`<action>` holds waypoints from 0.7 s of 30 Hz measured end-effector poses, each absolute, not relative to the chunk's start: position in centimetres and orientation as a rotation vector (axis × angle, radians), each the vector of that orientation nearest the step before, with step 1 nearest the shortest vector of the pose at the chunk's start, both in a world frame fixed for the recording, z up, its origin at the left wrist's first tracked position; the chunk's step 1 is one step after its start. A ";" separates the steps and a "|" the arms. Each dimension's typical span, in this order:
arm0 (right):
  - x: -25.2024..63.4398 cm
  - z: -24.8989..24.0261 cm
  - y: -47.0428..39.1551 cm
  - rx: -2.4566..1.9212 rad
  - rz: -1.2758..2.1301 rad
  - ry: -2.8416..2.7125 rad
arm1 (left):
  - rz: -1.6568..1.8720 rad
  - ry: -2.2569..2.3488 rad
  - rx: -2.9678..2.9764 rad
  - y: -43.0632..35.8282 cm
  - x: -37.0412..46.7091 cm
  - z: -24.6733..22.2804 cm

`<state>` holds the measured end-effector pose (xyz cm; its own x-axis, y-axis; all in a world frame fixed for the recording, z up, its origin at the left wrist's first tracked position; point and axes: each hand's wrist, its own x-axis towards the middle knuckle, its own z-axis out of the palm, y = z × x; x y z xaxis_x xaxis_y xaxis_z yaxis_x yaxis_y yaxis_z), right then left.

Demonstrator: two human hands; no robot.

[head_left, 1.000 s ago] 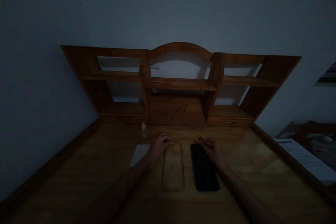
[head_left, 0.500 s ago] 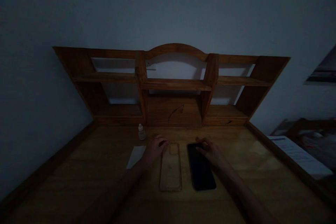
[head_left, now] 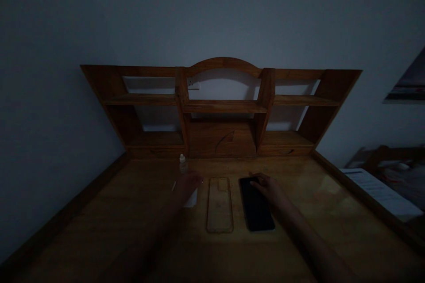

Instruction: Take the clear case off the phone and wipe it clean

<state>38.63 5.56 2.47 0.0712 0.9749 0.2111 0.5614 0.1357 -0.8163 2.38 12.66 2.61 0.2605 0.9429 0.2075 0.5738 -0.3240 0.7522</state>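
A clear phone case [head_left: 219,204] lies flat on the wooden desk [head_left: 299,212], with a black phone [head_left: 256,205] lying screen-up just to its right. My right hand [head_left: 270,188] rests on the far end of the phone, fingers spread on it. My left hand [head_left: 186,184] is blurred, hovering left of the case over a white sheet [head_left: 191,197]. A small dropper bottle [head_left: 182,163] stands just beyond the left hand. The room is dim and whether the left hand holds anything is unclear.
A wooden hutch with shelves [head_left: 222,106] stands at the back of the desk against a pale wall. A raised wooden rail [head_left: 59,225] runs along the desk's left side. White papers [head_left: 381,192] lie beyond the desk's right edge.
My left hand has come off the top of the clear case and moved left over the white sheet. My right hand stays on the phone's far end. The view shifted slightly.
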 end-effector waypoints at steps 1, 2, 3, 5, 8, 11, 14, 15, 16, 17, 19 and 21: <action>38.6 2.4 5.6 -1.537 0.618 -1.601 | 0.885 1.406 1.964 12.5 1.3 2.6; 38.6 2.3 5.6 -1.545 0.601 -1.610 | 0.878 1.434 1.945 12.3 0.2 2.7; 38.7 2.3 5.7 -1.549 0.585 -1.619 | 0.873 1.461 1.928 12.3 -1.0 2.8; 38.7 2.3 5.8 -1.551 0.558 -1.644 | 0.818 1.484 1.908 12.3 -3.2 3.1; 38.7 2.5 5.8 -1.526 0.543 -1.699 | 0.720 1.494 1.898 13.0 -5.3 4.0; 38.9 2.8 5.8 -1.493 0.544 -1.760 | 0.588 1.407 1.876 13.7 -5.8 5.1; 39.0 2.9 5.9 -1.474 0.540 -1.814 | 0.477 1.292 1.846 13.9 -5.6 6.3; 39.0 3.0 5.9 -1.470 0.534 -1.829 | 0.456 1.265 1.835 13.8 -5.4 6.8; 39.0 3.0 5.9 -1.467 0.527 -1.842 | 0.436 1.242 1.828 13.7 -5.2 7.3; 39.0 3.0 5.9 -1.465 0.518 -1.853 | 0.426 1.227 1.816 13.4 -4.9 7.8; 39.0 2.9 5.8 -1.463 0.491 -1.862 | 0.438 1.206 1.778 12.5 -4.0 8.9; 38.9 2.7 5.6 -1.474 0.451 -1.840 | 0.563 1.228 1.541 11.4 -2.9 9.8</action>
